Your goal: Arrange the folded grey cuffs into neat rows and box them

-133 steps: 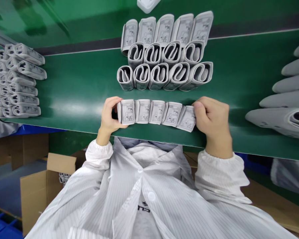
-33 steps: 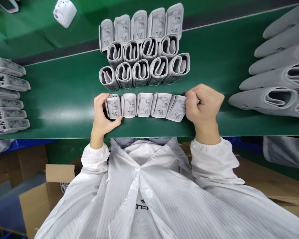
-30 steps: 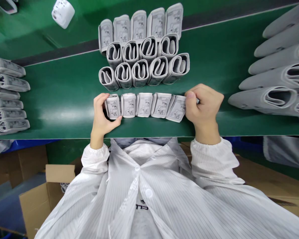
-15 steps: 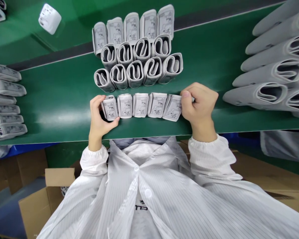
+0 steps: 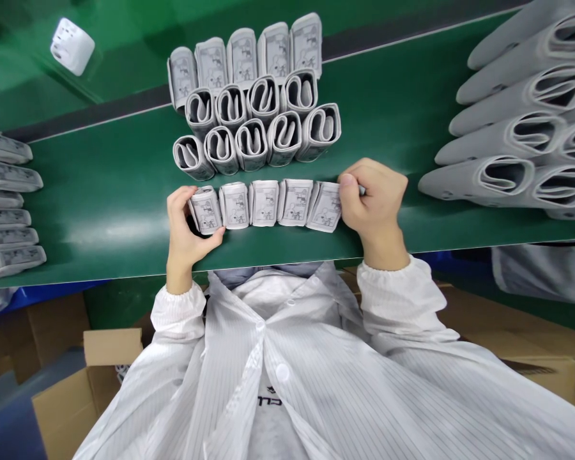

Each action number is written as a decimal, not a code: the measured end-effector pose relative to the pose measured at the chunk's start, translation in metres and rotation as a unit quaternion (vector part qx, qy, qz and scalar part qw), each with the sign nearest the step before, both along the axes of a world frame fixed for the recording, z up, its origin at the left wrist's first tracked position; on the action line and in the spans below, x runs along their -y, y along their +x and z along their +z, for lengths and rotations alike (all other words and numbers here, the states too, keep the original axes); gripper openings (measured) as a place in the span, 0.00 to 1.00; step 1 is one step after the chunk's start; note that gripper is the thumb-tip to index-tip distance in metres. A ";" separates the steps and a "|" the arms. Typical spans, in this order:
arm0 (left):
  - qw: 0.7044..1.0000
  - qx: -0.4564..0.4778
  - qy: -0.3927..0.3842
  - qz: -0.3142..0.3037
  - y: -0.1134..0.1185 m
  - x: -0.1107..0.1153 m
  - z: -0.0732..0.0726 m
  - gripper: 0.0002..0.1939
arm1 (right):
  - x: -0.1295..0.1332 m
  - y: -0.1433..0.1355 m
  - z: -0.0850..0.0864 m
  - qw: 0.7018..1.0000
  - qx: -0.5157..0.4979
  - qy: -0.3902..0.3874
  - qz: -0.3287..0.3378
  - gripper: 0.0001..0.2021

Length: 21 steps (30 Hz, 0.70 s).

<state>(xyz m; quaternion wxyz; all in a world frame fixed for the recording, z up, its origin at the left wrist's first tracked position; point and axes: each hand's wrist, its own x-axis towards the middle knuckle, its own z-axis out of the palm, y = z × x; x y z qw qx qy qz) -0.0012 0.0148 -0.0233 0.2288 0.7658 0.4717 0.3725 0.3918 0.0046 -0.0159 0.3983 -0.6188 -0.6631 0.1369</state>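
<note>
Row of five pale grey folded rolls with line-drawn print [image 5: 267,203], between my left hand [image 5: 179,239] and my right hand [image 5: 374,198]: now closer to the three-tier stack of matching pale grey rolls [image 5: 263,96] than a few seconds ago; right ends now level.
White rounded plastic block with socket-like holes [image 5: 71,46]: shifted left, farther from that stack.
Pile of large grey pointed rolls [image 5: 503,96]: more in view.
Left-side pile of printed grey rolls [image 5: 9,179]: less in view.

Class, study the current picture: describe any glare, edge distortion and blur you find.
Head view: pale glare on the green table, left of the left hand; head view: gray rolls at the right edge look stretched, probably from a wide lens; head view: front-row bundles show clear drawings, though finer print is unreadable.
</note>
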 end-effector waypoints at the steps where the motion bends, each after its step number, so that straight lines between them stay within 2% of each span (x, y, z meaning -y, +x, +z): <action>1: 1.000 -0.002 -0.002 0.003 0.000 0.000 0.000 0.51 | 0.000 0.000 0.000 1.000 0.001 0.000 -0.001 0.31; 7: 1.000 -0.003 0.014 0.020 0.001 0.000 0.002 0.50 | -0.001 0.003 -0.003 1.000 0.017 0.001 -0.013 0.30; 13: 0.993 0.005 0.111 0.034 0.003 -0.004 -0.002 0.47 | -0.002 0.006 -0.007 1.000 0.007 0.020 -0.016 0.28; 18: 0.990 0.033 0.133 0.040 0.003 -0.006 -0.006 0.57 | -0.002 0.005 -0.006 1.000 0.004 0.020 -0.020 0.27; 21: 0.990 0.048 0.129 0.034 0.003 -0.006 -0.007 0.57 | -0.002 0.005 -0.006 1.000 -0.003 0.023 -0.016 0.26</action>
